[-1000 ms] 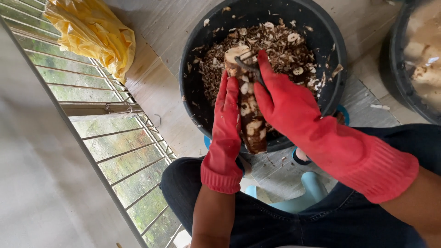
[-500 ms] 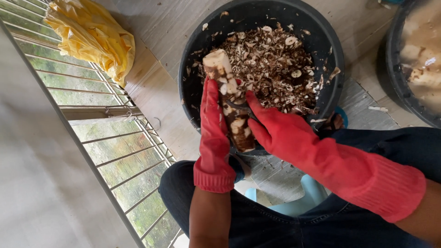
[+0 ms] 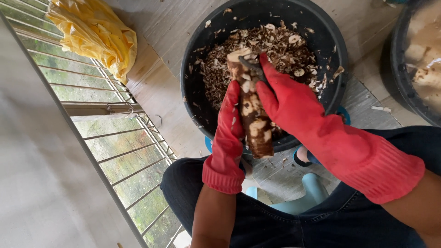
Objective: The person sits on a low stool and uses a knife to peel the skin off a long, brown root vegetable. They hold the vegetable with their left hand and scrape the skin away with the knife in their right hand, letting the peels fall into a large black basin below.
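A pale, blurred wall filled the left side of the view, and beside it ran a metal window grille (image 3: 110, 151) with greenery behind the bars. The wooden plank floor (image 3: 161, 92) lay between the grille and a large black tub (image 3: 193, 82), whose near rim sat just above the person's knees in dark jeans (image 3: 294, 225). The tub held a heap of brown and white peelings (image 3: 280, 46). A second dark tub (image 3: 399, 69), cut off by the right edge, held pale pieces in cloudy water. A crumpled yellow plastic bag (image 3: 92, 36), with no label showing, lay at the top left against the grille; the bare floor between it and the black tub was the only open room. A light blue stool (image 3: 298, 202) showed between the legs.

The right hand (image 3: 298, 105), in a red rubber glove, gripped a dark peeler (image 3: 250, 62) and pressed it to the top end of a long brown root (image 3: 250, 115), partly stripped to white patches. The left hand (image 3: 227, 133), also gloved in red, was wrapped around the root's lower part and held it upright over the tub's near rim.

Half a second before, the right hand had sat low on the root, near the rim; now it was up at the top end, and the root stood straighter.
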